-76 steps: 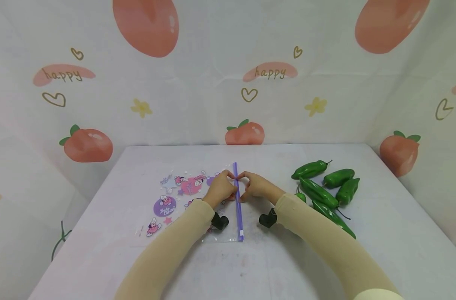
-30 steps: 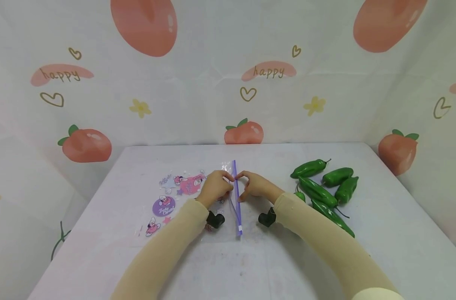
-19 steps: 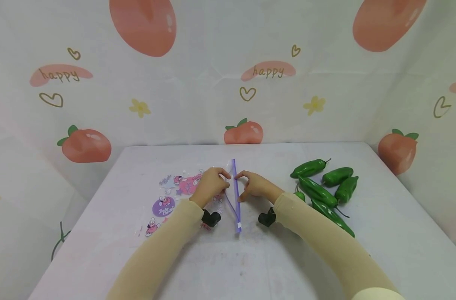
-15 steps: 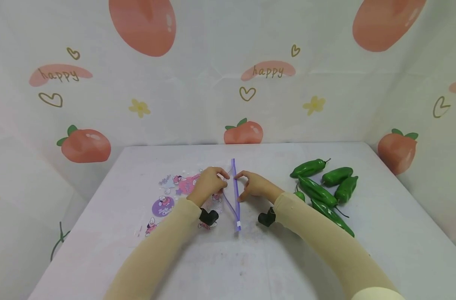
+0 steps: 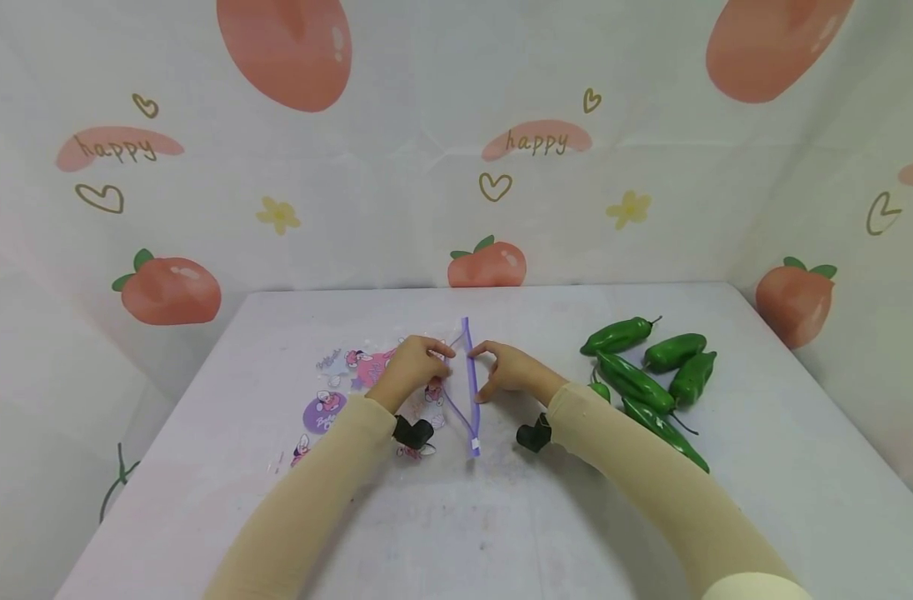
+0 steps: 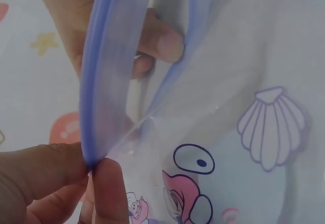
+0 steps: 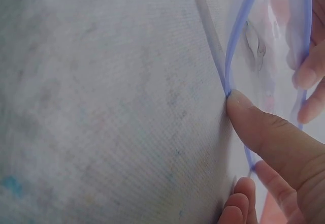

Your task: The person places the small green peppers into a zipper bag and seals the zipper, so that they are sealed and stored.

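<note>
A clear zip bag [image 5: 419, 408] with pink and purple cartoon prints lies at the middle left, its purple-edged mouth spread into a gap facing right. In the head view my left hand [image 5: 411, 367] pinches the left lip of the mouth between thumb and fingers. My right hand [image 5: 511, 371] holds the right lip, index fingertip and thumb at two spots along the purple strip. In the right wrist view, the thumb [image 7: 259, 122] presses on the purple edge [image 7: 234, 51]. The left wrist view shows fingers [image 6: 109, 188] pinching the purple zip strip [image 6: 91, 97].
Several green peppers [image 5: 636, 383] lie in a loose group on the table [image 5: 441, 542], right of my right hand; one is partly hidden by the sleeve. A patterned cloth [image 5: 396, 167] hangs behind the table's far edge. Black wrist cameras [image 5: 413, 432] jut inward below both hands.
My left hand has moved left and drawn the left lip away from the right one, so the bag's mouth has widened. My right hand has stayed nearly in place on the strip.
</note>
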The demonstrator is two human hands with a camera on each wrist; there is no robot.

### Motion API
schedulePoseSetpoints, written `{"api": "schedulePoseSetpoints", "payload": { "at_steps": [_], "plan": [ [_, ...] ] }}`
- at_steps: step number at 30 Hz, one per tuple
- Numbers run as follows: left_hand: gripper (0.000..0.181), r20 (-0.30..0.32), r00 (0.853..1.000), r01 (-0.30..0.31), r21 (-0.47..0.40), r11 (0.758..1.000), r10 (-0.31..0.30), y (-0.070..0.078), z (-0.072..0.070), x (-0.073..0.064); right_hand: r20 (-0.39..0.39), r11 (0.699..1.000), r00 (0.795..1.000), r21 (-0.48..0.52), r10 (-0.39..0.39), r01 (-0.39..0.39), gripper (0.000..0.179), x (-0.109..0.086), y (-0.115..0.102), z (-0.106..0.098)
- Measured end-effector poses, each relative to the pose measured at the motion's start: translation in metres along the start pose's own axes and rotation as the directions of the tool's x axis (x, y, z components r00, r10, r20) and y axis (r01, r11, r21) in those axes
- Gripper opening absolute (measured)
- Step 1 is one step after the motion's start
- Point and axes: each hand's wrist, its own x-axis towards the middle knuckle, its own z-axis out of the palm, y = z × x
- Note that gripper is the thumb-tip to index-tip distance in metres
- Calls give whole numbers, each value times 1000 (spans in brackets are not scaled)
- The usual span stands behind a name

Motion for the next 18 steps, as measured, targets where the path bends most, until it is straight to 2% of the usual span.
{"api": "schedulePoseSetpoints", "payload": {
  "at_steps": [6, 12, 18],
  "plan": [
    [36, 26, 1000, 14, 3, 1000, -14, 1, 1, 0, 0, 1000, 1000, 1, 7, -7, 74, -1, -1, -1],
    [40, 27, 1000, 8, -1, 1000, -8, 2, 1, -3, 4, 1000, 1000, 4, 16, -16, 73, -3, -2, 0],
    [41, 22, 999, -48, -20, 999, 48, 6, -2, -7, 2, 1000, 1000, 0, 27, -27, 73, -2, -3, 0]
  ]
}}
